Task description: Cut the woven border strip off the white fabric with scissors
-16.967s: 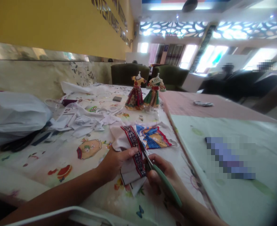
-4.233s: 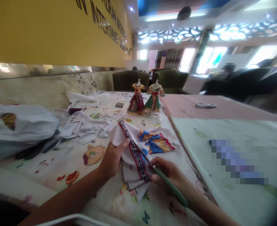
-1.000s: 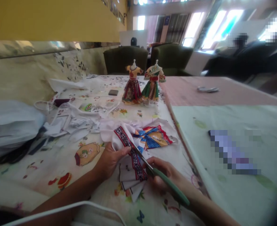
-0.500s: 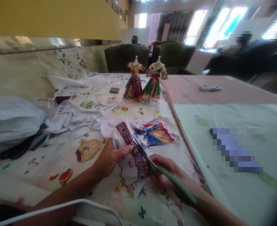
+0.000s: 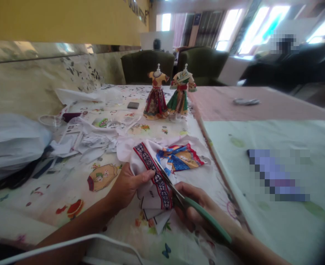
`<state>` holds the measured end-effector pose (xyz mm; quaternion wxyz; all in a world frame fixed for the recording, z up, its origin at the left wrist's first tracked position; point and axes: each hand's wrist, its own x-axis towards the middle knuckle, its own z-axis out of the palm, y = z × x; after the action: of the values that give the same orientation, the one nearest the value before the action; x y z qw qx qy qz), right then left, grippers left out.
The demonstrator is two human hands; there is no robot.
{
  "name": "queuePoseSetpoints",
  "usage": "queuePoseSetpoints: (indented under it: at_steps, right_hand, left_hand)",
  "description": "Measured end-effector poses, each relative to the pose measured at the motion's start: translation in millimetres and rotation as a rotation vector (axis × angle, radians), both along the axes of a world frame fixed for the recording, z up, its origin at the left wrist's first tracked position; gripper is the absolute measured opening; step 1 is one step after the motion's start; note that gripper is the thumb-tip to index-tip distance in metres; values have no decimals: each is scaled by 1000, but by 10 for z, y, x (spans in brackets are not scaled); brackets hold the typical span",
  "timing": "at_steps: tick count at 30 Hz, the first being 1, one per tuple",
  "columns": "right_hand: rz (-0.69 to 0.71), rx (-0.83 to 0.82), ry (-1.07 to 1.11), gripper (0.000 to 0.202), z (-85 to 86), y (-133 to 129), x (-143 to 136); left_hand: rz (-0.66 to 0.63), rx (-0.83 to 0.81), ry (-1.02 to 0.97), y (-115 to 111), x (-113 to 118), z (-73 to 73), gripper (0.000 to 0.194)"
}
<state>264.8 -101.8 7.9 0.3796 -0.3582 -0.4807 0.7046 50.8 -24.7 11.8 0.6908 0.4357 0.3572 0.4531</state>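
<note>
My left hand (image 5: 132, 182) pinches a piece of white fabric (image 5: 148, 193) that carries a dark blue and red patterned border strip (image 5: 159, 180). In my right hand (image 5: 191, 200) is a pair of scissors with green handles (image 5: 212, 221); the blades lie along the right edge of the border strip. Just beyond the blades rests a blue, tan and red printed fabric piece (image 5: 183, 157). A tan fabric cutout with a dark red edge (image 5: 103, 176) lies left of my left hand. Part of the lower scissor handle is hidden by my right fingers.
Two small dress forms, one in a maroon skirt (image 5: 156, 101) and one in a green skirt (image 5: 180, 97), stand at the back. White scraps (image 5: 93, 141) and a plastic bag (image 5: 13, 145) lie left. A white cable (image 5: 96, 236) crosses the front. Green armchairs (image 5: 148, 68) stand behind the table.
The view has shifted very slightly. Both hands, the bordered fabric and the scissors keep nearly the same positions, with the blades still along the strip's edge.
</note>
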Motion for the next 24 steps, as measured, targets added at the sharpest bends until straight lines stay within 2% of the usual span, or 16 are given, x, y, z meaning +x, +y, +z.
queuePoseSetpoints:
  at_steps: [24]
  right_hand:
    - [-14, -2, 52, 63, -31, -31, -33]
  left_hand:
    - [-19, -1, -68, -29, 7, 14, 32]
